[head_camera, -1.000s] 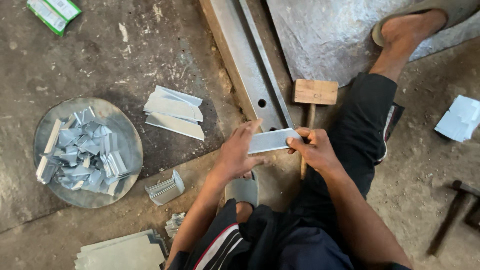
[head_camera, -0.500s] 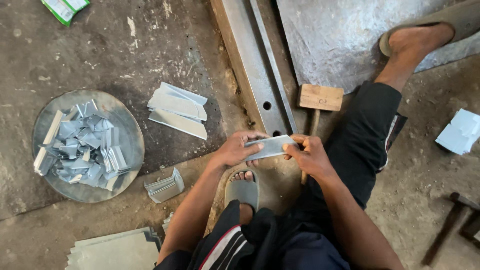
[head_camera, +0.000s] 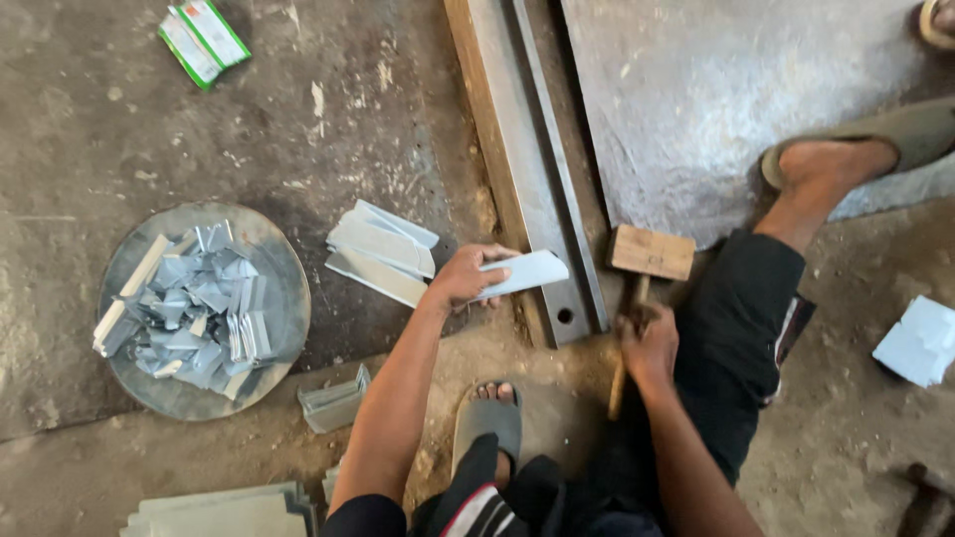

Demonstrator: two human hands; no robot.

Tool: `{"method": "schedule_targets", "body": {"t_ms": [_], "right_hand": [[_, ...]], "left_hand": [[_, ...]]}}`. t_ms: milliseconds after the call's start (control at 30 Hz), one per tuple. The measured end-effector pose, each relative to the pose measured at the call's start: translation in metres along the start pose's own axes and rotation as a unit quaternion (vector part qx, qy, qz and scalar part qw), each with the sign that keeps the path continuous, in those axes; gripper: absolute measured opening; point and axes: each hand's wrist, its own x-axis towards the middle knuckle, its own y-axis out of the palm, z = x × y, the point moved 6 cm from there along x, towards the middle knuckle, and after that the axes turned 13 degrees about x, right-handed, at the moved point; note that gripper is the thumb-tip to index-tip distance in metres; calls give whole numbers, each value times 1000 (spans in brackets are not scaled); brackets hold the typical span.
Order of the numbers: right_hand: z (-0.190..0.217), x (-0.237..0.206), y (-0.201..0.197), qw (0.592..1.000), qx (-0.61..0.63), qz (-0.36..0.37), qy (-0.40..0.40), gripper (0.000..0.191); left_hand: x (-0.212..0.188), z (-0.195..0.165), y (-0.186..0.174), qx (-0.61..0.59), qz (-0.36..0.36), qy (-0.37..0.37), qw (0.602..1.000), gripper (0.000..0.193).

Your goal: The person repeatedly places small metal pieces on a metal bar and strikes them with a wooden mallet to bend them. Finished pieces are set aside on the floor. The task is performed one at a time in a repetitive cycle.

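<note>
I watched my left hand (head_camera: 466,278) pinch one end of a flat, pale grey metal strip (head_camera: 522,272), fingers curled over its top and thumb beneath, so the strip's free, slightly rounded end lay across the long steel bar (head_camera: 527,169) just past the fingertips. The bar looked smooth and dull, with a small round hole near its close end, and it sat on a rough wooden plank (head_camera: 479,119). My right hand (head_camera: 649,348) was wrapped tight around the wooden handle of a mallet (head_camera: 649,255), whose blocky, pale wood head stood just beyond the knuckles, beside the bar. Behind the left wrist lay a loose stack of similar strips (head_camera: 383,251), thin and sharp-edged, on gritty, stained concrete. Farther out on that side, a round, dented metal pan (head_camera: 277,261) held a jumble of folded shiny pieces. Half a second earlier both hands had gripped the strip together, close to my body; now the right had let go and taken the mallet, while the left had carried the strip out over the bar.
</note>
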Motion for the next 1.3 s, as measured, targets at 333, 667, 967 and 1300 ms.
{"method": "schedule_targets", "body": {"t_ms": [333,667,967,1300], "right_hand": [[-39,-8,15,968,-145,164,125,34],[-5,-33,-9,842,367,140,371,42],[114,-64,-50,972,79,186,121,33],[95,-91,-40,959,191,208,2,30]], "left_hand": [[4,4,0,-20,28,-7,999,41],[9,-5,-9,10,65,-34,997,44],[20,-14,-20,63,123,-11,990,43],[24,-2,-25,82,115,-37,989,45]]}}
